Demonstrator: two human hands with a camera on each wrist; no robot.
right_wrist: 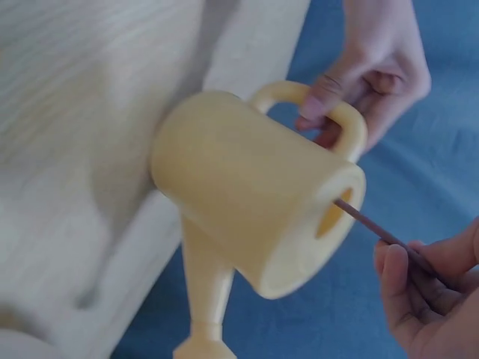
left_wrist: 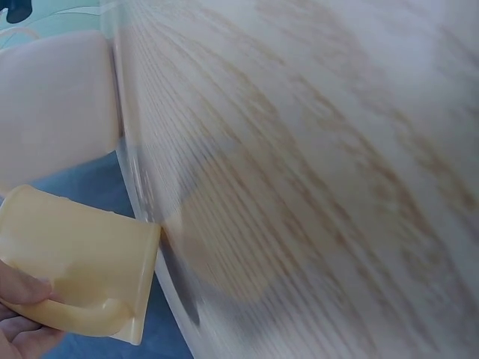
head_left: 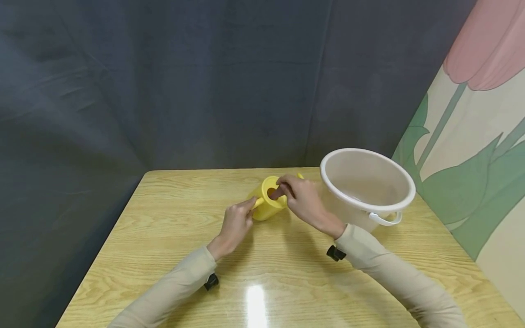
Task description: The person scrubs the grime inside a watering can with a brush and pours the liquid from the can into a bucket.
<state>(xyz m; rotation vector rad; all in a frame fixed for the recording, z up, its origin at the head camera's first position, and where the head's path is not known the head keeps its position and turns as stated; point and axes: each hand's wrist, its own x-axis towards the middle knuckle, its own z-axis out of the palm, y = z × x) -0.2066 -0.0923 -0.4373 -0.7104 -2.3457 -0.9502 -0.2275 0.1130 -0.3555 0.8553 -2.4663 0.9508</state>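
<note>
A yellow watering can (head_left: 264,210) is at the table's middle, towards the back. My left hand (head_left: 235,225) grips its loop handle; in the left wrist view, the thumb lies along the handle (left_wrist: 90,318). The right wrist view shows the can's body (right_wrist: 239,179) with its round opening facing my right hand (right_wrist: 438,288). Between thumb and fingers that hand pinches a thin brown stick (right_wrist: 368,225), whose far end reaches into the opening. The spout (right_wrist: 206,280) points away from the handle. What lies inside the can is hidden.
Right of the can stands a white bucket (head_left: 348,214) with a white handle (head_left: 385,221), close to my right hand. The wooden table (head_left: 176,205) ends at a dark curtain (head_left: 225,91). A painted wall (head_left: 476,191) borders the right side.
</note>
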